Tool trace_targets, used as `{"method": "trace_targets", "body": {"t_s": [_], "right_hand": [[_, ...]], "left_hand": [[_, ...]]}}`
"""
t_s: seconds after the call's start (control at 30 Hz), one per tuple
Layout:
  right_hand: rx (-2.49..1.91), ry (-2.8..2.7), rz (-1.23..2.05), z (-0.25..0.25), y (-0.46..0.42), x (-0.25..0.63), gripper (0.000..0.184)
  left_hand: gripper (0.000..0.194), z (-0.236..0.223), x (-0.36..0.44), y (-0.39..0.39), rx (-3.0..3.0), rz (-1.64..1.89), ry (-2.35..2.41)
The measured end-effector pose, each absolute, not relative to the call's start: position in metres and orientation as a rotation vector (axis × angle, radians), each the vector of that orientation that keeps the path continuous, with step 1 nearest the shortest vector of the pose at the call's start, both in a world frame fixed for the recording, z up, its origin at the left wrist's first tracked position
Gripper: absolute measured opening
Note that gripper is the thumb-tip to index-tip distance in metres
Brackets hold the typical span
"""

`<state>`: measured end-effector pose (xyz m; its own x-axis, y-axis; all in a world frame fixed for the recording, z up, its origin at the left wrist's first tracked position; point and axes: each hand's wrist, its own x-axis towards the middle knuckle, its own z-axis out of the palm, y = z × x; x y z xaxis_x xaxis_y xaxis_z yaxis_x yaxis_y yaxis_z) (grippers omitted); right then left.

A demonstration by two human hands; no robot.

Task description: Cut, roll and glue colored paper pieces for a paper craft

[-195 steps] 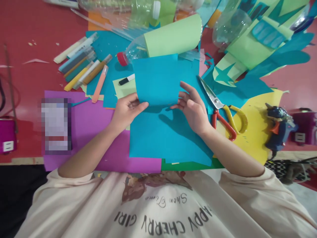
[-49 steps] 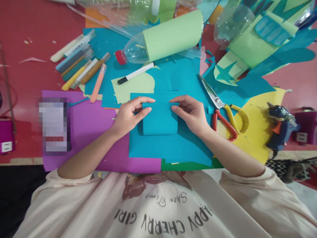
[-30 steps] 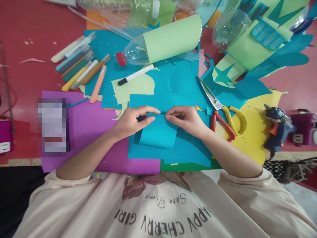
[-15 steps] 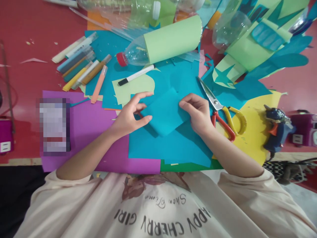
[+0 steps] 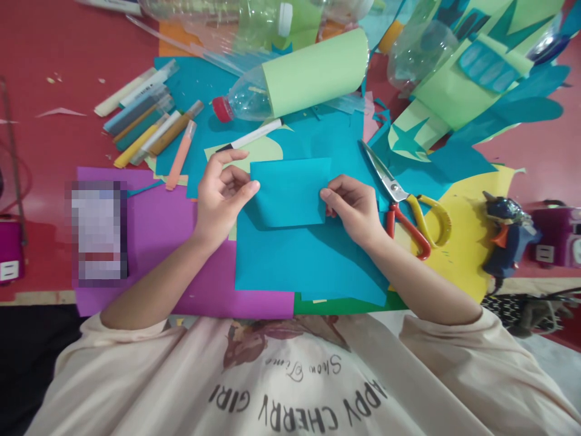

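The left hand [image 5: 226, 197] and right hand [image 5: 351, 206] pinch opposite ends of the small blue paper [image 5: 290, 192], apparently folded, above the larger blue sheet [image 5: 290, 260], just left of the scissors [image 5: 402, 197].

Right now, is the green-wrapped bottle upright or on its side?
On its side: the green-wrapped bottle lies lengthwise, its red cap pointing toward the markers.

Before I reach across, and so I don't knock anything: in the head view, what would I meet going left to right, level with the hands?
Left magenta box → pixelated phone → left hand → small blue sheet → right hand → scissors → glue gun → right magenta box.
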<state>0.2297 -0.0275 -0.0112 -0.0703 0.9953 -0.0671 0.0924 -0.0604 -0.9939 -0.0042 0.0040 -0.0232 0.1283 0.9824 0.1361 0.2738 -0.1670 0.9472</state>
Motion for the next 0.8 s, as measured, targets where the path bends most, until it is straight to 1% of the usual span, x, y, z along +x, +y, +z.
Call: {"method": "trace_targets", "body": {"t_s": [0.23, 0.4, 0.6, 0.8], "right_hand": [[-1.294, -1.250, 1.174, -0.0139, -0.0256, 0.2301, 0.047], [-1.312, -1.241, 1.168, -0.0149, -0.0251, 0.2306, 0.049], [-1.291, -1.200, 1.198, -0.0152, -0.0246, 0.2306, 0.047], [-1.286, -1.150, 1.237, -0.0160, -0.0213, 0.2329, 0.047]], "left_hand": [[0.050, -0.0206, -0.0005, 0.0038, 1.602, 1.011, 1.188], [0.043, -0.0187, -0.0001, 0.0028, 1.624, 1.037, 1.191], [0.043, -0.0220, -0.0012, 0.0021, 1.680, 1.115, 1.153], [0.033, -0.0163, 0.0016, 0.0006, 1.710, 1.103, 1.140]]}}
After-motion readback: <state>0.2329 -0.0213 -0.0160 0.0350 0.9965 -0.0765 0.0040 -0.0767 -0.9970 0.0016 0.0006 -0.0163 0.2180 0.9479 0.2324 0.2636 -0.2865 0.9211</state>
